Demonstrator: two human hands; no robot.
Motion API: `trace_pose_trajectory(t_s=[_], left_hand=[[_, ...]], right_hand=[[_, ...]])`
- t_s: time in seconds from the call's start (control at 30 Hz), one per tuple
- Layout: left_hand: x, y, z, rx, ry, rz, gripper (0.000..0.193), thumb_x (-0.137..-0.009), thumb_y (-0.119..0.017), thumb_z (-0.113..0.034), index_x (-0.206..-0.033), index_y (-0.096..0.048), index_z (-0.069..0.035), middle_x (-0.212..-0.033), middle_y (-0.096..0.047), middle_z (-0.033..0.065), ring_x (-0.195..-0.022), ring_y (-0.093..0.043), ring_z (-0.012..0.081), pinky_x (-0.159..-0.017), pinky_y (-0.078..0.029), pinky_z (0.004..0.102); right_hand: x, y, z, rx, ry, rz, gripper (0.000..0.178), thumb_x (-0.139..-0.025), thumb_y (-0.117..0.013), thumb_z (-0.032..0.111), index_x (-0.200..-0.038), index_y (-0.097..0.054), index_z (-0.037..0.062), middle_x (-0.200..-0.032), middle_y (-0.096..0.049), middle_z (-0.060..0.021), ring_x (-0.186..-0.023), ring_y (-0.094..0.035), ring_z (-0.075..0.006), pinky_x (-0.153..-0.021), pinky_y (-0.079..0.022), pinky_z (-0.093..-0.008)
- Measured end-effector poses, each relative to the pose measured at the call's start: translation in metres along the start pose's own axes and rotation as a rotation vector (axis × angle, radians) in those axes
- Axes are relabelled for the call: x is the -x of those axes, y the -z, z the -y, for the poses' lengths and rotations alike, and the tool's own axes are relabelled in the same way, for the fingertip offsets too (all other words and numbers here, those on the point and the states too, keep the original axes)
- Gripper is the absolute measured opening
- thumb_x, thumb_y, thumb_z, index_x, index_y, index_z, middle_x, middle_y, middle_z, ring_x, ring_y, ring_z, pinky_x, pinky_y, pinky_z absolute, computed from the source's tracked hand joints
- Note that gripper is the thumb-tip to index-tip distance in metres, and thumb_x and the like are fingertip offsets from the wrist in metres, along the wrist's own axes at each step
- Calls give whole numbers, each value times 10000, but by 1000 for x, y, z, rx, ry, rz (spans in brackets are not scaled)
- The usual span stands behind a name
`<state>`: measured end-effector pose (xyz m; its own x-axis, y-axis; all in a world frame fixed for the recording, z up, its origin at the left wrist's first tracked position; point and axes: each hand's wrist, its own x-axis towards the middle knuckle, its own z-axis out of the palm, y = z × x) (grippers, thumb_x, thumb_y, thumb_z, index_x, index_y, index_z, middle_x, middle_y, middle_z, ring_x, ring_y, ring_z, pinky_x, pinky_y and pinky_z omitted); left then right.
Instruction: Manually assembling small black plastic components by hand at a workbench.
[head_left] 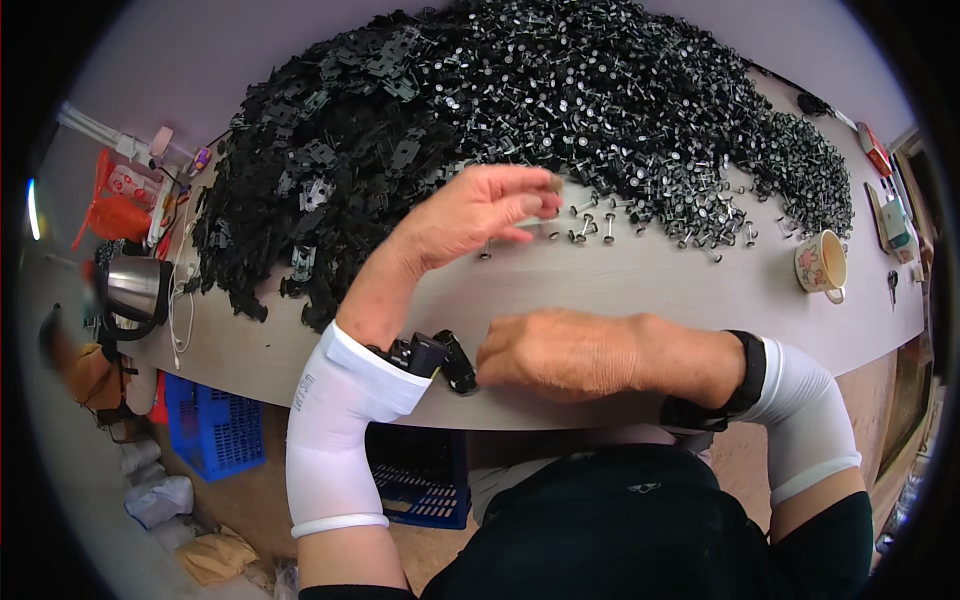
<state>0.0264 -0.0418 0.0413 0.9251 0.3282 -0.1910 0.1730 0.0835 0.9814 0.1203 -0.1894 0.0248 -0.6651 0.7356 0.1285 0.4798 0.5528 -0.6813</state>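
Table (640, 290) with a smooth pale top and a curved front edge is covered along its far side by loose parts. The widest stretch, from the middle rightward, is taken up by a heap of short metal axles with black wheels (600, 90). Against its left side, a heap of flat black plastic plates (330, 160) is piled, with a few greyer ones showing. At the far right, a lower heap of finer metal-and-black pieces (810, 175) is spread. Below the front edge, a bright blue perforated plastic basket (215, 440) is seen on the left, and a darker blue crate (440, 508) is partly hidden nearby. Both forearms are covered by white fabric sleeves (345, 440). By the table's left end, a steel kettle with a black handle (135, 285) is placed.

The left hand (480, 215) is held just in front of the axle heap, its fingers stretched forward and partly parted; the tips are blurred, so whether an axle is pinched cannot be made out. The right hand (560, 355) is held low near the front edge, back upward, fingers curled; its grip cannot be judged. A cream cup with a pink picture (820, 265) is set at the right. Between the right fingertips and the left wrist, a glossy black object (457, 362) is seen, its kind unclear. Several loose wheeled axles (608, 228) are strewn beside the left fingers.
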Motion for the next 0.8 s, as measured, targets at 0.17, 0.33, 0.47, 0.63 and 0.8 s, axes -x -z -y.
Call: trace_pose_trajectory(t_s=[0.17,0.33,0.47,0.63,0.8], left_hand=[[25,49,-8,-166,-61,-371,227,-929,-554,-142,-1084,-613,14,-825,-646,55,-690,-599,91,-567,-479,192],[77,70,5,-679,150,-521,115,-814,-656,-80,-881,-661,13,-678,-612,23,-528,-525,60,-453,-411,197],[118,51,16,-1104,138,-607,205,-702,-742,-94,-837,-648,29,-691,-583,60,-608,-546,133,-554,-444,284],[154,41,14,-1346,159,-703,466,-602,-833,-156,-953,-586,23,-756,-530,91,-695,-534,203,-639,-452,339],[112,46,29,-1013,182,-669,518,-605,-840,-130,-974,-506,15,-781,-548,128,-686,-542,232,-633,-461,342]], right_hand=[[-2,26,-31,499,-164,-340,288,-754,-566,53,-1036,-608,16,-999,-564,-132,-968,-544,-326,-792,-494,-392],[-7,23,-52,537,-155,-254,181,-771,-575,74,-938,-618,18,-1021,-558,-141,-980,-538,-311,-785,-497,-378],[-1,24,-52,476,-190,-288,106,-765,-605,88,-817,-594,-4,-976,-542,-149,-954,-544,-311,-774,-490,-386],[-2,22,-47,340,-211,-382,167,-771,-654,109,-836,-580,-26,-890,-533,-173,-906,-548,-324,-757,-481,-413],[-17,24,-51,407,-136,-290,106,-768,-596,57,-845,-583,-14,-891,-529,-173,-886,-560,-333,-761,-489,-402]])
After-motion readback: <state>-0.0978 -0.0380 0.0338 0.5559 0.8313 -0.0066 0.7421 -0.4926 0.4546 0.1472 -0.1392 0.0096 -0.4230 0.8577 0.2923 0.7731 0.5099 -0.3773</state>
